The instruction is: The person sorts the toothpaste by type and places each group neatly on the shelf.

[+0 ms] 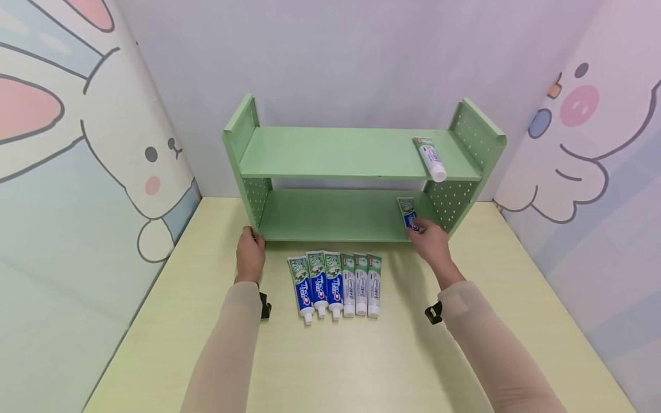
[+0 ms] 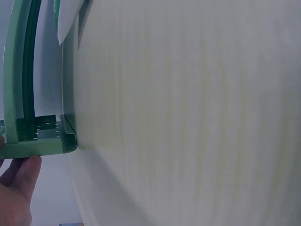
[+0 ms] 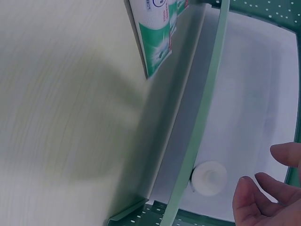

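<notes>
At the near left corner of a green two-tier shelf rack (image 1: 330,215), my left hand (image 1: 250,256) grips the side panel. Its fingers (image 2: 29,176) press against the panel's outer face in the left wrist view. My right hand (image 1: 432,244) is at the right end of the lower tier, over the near end of a blue and green toothpaste tube (image 1: 407,207) lying there. In the right wrist view that tube's white cap (image 3: 209,178) shows beside the right hand's spread thumb and bent fingers (image 3: 249,200), with a gap between them. The head view hides the cap.
A white and green toothpaste tube (image 1: 430,158) lies on the upper tier, its cap over the front edge. Before the rack, blue tubes (image 1: 318,284) and white tubes (image 1: 361,287) lie side by side on the pale table (image 1: 330,367). Cartoon-printed walls (image 1: 129,172) stand at both sides.
</notes>
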`<action>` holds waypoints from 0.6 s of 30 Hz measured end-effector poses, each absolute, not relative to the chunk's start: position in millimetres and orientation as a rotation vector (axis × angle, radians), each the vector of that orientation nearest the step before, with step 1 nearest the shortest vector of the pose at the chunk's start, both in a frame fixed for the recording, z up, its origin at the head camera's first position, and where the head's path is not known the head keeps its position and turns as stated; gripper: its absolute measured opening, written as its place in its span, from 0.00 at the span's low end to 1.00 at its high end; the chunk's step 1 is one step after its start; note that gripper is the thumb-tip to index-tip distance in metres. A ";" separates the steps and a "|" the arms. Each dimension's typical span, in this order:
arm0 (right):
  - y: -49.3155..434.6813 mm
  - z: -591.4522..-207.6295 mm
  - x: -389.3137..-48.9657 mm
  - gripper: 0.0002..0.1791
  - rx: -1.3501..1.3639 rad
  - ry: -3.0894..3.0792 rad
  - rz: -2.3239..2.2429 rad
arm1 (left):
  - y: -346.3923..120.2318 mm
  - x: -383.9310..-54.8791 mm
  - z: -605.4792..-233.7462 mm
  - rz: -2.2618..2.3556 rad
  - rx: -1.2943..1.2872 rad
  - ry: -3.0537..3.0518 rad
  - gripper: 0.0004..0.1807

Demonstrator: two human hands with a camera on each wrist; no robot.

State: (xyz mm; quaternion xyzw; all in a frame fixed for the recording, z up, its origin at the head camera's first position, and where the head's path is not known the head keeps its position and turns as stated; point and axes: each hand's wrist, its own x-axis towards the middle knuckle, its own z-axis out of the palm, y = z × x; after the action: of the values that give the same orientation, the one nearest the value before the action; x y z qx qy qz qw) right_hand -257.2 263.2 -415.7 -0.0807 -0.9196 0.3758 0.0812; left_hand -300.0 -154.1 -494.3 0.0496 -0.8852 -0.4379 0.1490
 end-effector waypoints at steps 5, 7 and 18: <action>258.5 -414.0 -251.0 0.25 -0.226 -2.746 1.138 | -153.7 -300.4 -493.1 -1.262 0.150 -2.544 0.15; 256.9 -414.1 -249.1 0.26 -0.210 -2.755 1.152 | -153.5 -300.0 -492.3 -1.262 0.152 -2.545 0.15; 249.4 -420.9 -244.3 0.23 -0.175 -2.771 1.152 | -152.8 -299.7 -491.3 -1.259 0.163 -2.544 0.14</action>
State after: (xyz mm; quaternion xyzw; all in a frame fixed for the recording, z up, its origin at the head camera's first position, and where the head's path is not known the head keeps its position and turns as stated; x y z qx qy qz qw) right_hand -244.3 249.4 -420.9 -0.0582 -0.9197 0.3823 0.0675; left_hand -299.7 -152.8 -491.3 0.0566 -0.8849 -0.4377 0.1487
